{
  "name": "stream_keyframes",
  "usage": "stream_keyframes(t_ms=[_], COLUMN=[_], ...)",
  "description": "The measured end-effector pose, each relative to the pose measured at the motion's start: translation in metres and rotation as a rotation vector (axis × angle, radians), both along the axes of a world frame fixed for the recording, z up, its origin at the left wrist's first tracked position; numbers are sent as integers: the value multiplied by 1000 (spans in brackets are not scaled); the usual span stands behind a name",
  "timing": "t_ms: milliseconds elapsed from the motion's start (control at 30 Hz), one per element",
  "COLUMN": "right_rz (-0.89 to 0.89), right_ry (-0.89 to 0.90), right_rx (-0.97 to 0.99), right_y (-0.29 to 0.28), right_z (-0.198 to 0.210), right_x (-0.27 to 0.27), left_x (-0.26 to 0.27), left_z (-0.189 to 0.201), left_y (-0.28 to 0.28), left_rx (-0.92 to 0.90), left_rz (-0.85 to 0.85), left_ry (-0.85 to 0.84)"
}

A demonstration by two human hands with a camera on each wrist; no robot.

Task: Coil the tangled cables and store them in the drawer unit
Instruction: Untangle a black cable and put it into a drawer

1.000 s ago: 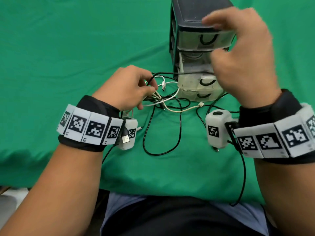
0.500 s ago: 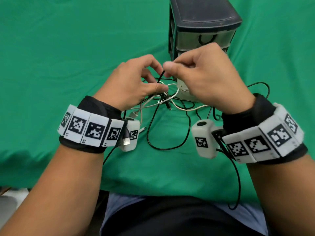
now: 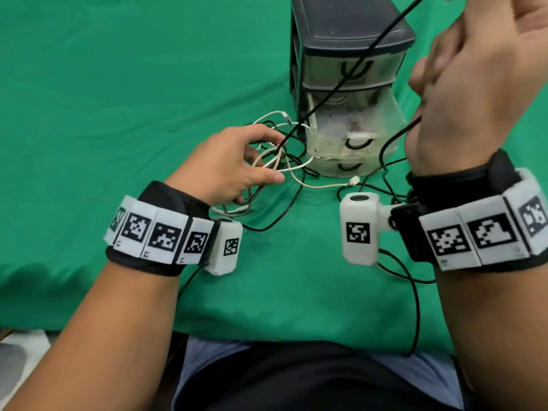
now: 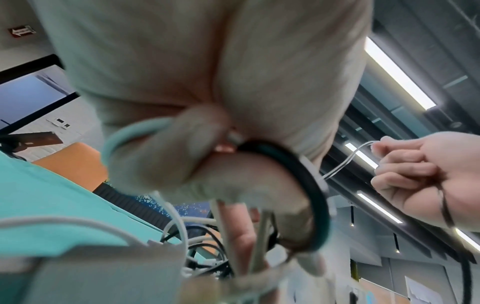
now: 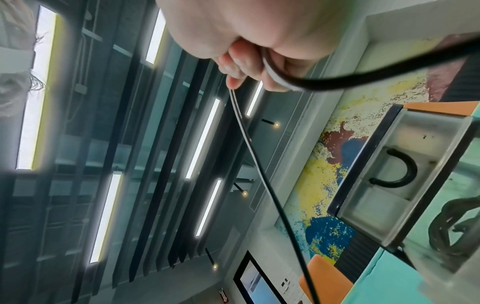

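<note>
1. Head view: right hand (image 3: pixel 474 78), raised beside the drawer unit (image 3: pixel 350 40), pinched the black cable (image 3: pixel 350 75), stretched taut.
2. Left hand (image 3: pixel 228 164) gripped the tangled cables (image 3: pixel 284 164) on the green cloth (image 3: pixel 118 84), below.

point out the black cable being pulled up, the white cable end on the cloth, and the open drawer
black cable (image 3: pixel 350 73), head view, taut stretch crossing the drawer unit
white cable (image 3: pixel 354 181), head view, its connector tip
open drawer (image 3: pixel 394 126), head view, right wall
</note>
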State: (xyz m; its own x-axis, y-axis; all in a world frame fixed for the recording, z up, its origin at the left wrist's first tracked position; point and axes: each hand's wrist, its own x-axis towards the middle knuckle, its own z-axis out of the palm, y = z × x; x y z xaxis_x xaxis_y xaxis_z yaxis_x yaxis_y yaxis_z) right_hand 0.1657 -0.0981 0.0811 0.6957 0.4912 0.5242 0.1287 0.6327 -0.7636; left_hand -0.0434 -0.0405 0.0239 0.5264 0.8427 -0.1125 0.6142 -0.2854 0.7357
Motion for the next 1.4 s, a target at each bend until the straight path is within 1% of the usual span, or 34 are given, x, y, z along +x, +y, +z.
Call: stream_keyframes(t_ms=[67, 100, 133, 167, 267, 333, 367, 400, 433, 467, 500, 567, 600, 667, 733, 800, 867, 967, 1067, 1200, 1300, 1400], right_rz=[38, 56, 55, 30, -84, -99, -113, -127, -127, -89, -9, 211, 298, 393, 395, 384, 414, 410, 422, 440, 470, 551], right_ry=[36, 23, -20, -102, -442, -641, -747, -849, -927, -979, -1004, -973, -929, -846, -816, -794, -718, -679, -719, -668, -630, -678], right_rx=[47, 29, -30, -124, -502, -744, -819, -852, -835, -780, -698, -581, -582, -656, -709, -712, -701, -729, -792, -770, -718, -725], right_y=[-3, -3, -3, -1, 3, 2, 0, -2, -4, -7, -7, -4, -2, 2, 6, 8, 11, 15, 16, 13, 9, 4], right_z=[-1, -2, -2, -2, -3, -5, -6, -6, -6, -5, -8, -15, -21, -31, -39, -41, -39, -34, -32, -29, -24, -19], right_x=[-2, -1, 0, 3, 17, 20, 19, 15, 8, -1, -9, -25, -31, -38, -41, -41, -41, -38, -36, -37, -36, -37], left_x=[1, 0, 0, -1, -3, -1, 1, 3, 5, 7, 9, 12, 14, 16, 16, 16, 17, 19, 22, 22, 18, 16], left_z=[0, 0, 1, 1, 1, -1, -2, -2, 1, 3, 6, 10, 12, 13, 13, 13, 14, 19, 26, 30, 25, 20], left_y=[4, 6, 8, 10, 10, 9, 9, 9, 8, 7, 6, 6, 5, 5, 4, 2, 0, -7, -13, -17, -16, -14], left_rx=[36, 85, 144, 199, 291, 362, 400, 428, 444, 439, 430, 429, 439, 487, 510, 515, 525, 522, 435, 261, 167, 110], left_rz=[22, 37, 58, 83, 109, 94, 78, 65, 60, 64, 70, 94, 112, 154, 190, 221, 242, 194, 91, 26, 43, 17], left_ry=[42, 90, 140, 175, 216, 176, 131, 82, 28, -28, -84, -167, -195, -234, -288, -352, -380, -434, -535, -648, -660, -647])
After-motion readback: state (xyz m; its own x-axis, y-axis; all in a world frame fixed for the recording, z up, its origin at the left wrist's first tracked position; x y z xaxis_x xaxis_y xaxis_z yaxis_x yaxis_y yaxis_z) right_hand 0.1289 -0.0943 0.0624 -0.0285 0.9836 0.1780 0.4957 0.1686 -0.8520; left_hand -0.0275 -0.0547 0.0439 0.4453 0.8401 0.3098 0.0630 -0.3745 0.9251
